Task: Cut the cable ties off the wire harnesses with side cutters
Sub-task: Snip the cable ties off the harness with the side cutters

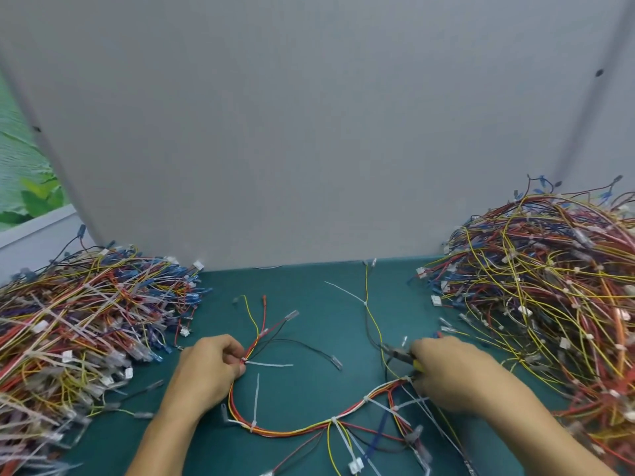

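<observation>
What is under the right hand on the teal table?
The red, orange and yellow wire harness runs under the right hand, which grips yellow-handled side cutters. The harness end and most of the handles are covered.

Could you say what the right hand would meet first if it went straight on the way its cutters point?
Likely the black and yellow wires at the tips of the side cutters; depth is unclear.

2 hands are in view, the left hand (209,365) and the right hand (446,369), with 1 pair of side cutters (400,354). 2 heaps of wires lie on the table: the left pile (86,321) and the right pile (549,286). At lower centre, 1 spread harness (292,432) carries at least 5 white cable ties (253,422).
</observation>
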